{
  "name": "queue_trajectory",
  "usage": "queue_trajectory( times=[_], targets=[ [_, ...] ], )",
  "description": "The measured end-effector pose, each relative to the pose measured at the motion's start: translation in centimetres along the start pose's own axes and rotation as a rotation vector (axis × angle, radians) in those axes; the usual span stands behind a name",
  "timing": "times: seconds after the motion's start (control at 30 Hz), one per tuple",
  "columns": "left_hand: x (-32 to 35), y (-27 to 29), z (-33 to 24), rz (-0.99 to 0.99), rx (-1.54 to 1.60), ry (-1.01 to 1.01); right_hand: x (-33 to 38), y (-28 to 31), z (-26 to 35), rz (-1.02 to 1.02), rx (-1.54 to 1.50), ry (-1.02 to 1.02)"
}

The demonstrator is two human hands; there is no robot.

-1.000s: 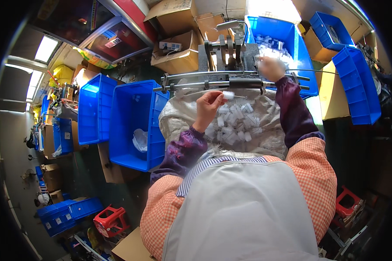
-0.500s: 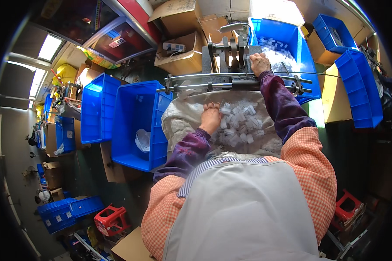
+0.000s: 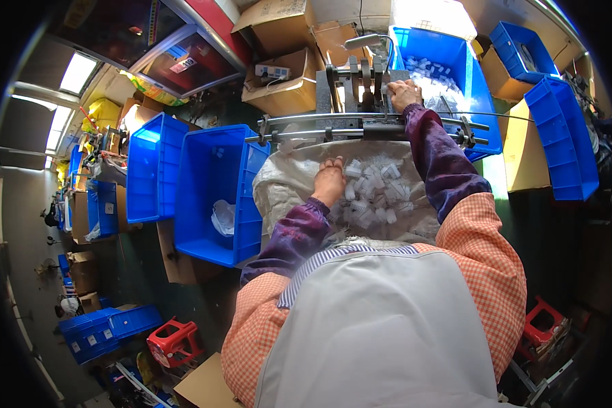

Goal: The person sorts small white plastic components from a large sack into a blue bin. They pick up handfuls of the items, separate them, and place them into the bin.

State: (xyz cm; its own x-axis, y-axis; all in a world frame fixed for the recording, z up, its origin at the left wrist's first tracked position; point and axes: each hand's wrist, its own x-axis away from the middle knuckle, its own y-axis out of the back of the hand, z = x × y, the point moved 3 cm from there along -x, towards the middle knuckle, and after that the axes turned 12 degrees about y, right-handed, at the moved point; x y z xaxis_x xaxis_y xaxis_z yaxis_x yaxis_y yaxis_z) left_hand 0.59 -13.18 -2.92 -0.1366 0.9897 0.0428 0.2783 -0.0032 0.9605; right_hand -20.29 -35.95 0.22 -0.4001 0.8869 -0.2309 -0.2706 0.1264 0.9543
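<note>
Small clear plastic pieces with comb-like teeth [image 3: 372,192] lie heaped on a pale cloth sheet [image 3: 276,178] in front of me. At the heap's left edge rests my left hand [image 3: 329,182], its fingers curled in; whatever they hold is hidden. My right hand [image 3: 404,95] reaches past the heap to the right side of a dark metal machine [image 3: 352,88]. Its fingers bend over the machine's edge, and what lies under them cannot be made out. Two metal bars [image 3: 333,122] run across the machine's near side, under my right forearm.
Behind my right hand, a blue bin [image 3: 479,88] holds many similar clear pieces. A deep blue bin [image 3: 214,183] at left contains a clear plastic bag [image 3: 224,218]. Cardboard boxes [image 3: 279,78] stand behind the machine, and a red stool [image 3: 174,342] is at lower left.
My right hand has shifted slightly left and away from me at the machine. The left hand has barely moved, its fingers rising a little beside the heap.
</note>
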Motion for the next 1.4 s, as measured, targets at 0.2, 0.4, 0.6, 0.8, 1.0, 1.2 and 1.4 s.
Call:
queue_trajectory(
  times=[0.2,0.4,0.6,0.8,1.0,1.2,1.4],
  targets=[
    [-0.2,0.3,0.3,0.018,0.044,-0.005,2.1,1.7,-0.1,0.029,0.123,-0.172],
    [0.2,2.2,-1.0,-0.030,0.215,0.037,2.8,1.3,0.9,-0.136,0.034,-0.103],
    [0.6,3.6,-1.9,-0.129,0.320,-0.029,1.2,0.0,5.1,-0.151,0.074,-0.090],
    [0.4,5.8,-2.2,-0.217,0.479,-0.062,1.2,0.4,5.6,-0.128,0.093,-0.055],
    [0.5,9.2,-2.9,-0.257,0.561,-0.059,2.3,1.1,1.6,-0.067,0.084,-0.069],
    [0.0,7.9,-3.6,-0.055,1.108,0.039,1.1,2.3,-2.6,0.098,0.074,-0.096],
    [-0.4,7.9,-6.1,0.130,1.382,0.015,3.6,6.3,-7.9,-0.263,0.164,-0.312]
  ],
)
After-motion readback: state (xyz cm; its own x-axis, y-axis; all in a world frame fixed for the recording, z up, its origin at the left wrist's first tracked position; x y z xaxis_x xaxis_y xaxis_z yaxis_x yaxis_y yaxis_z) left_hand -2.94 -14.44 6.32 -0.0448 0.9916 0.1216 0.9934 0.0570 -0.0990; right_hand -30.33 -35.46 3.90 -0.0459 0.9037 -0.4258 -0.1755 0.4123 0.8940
